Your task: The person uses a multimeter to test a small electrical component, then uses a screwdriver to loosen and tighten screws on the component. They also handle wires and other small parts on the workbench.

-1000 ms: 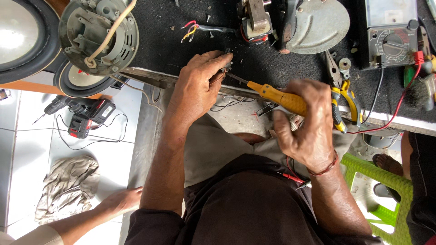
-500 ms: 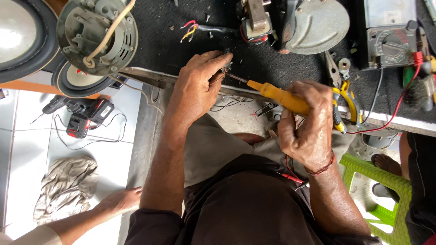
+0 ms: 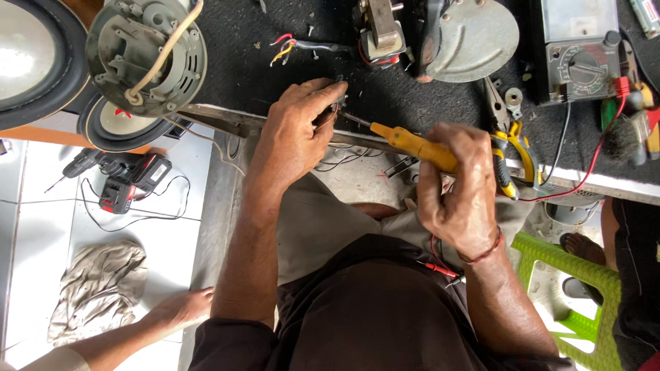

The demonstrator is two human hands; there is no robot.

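My right hand (image 3: pixel 460 189) grips a yellow-handled soldering iron (image 3: pixel 405 142), its metal tip pointing left toward my left hand. My left hand (image 3: pixel 295 134) pinches a small dark part with thin wires (image 3: pixel 337 103) at the edge of the black workbench mat (image 3: pixel 275 75). The tip sits right at that part. A bundle of coloured wires (image 3: pixel 285 48) lies on the mat just beyond my left hand.
A grey fan motor (image 3: pixel 144 48) and speaker cones (image 3: pixel 34 58) sit at left. A motor with a round plate (image 3: pixel 467 34), a multimeter (image 3: pixel 574 58) and yellow-handled pliers (image 3: pixel 512 148) lie on the mat. Another person's hand (image 3: pixel 182 309) rests on the tiled floor beside a cloth (image 3: pixel 96 288) and a cordless drill (image 3: pixel 120 182). A green stool (image 3: pixel 591 288) stands at right.
Both hands stay in nearly the same place at the small part. The other person's hand on the floor has shifted slightly.
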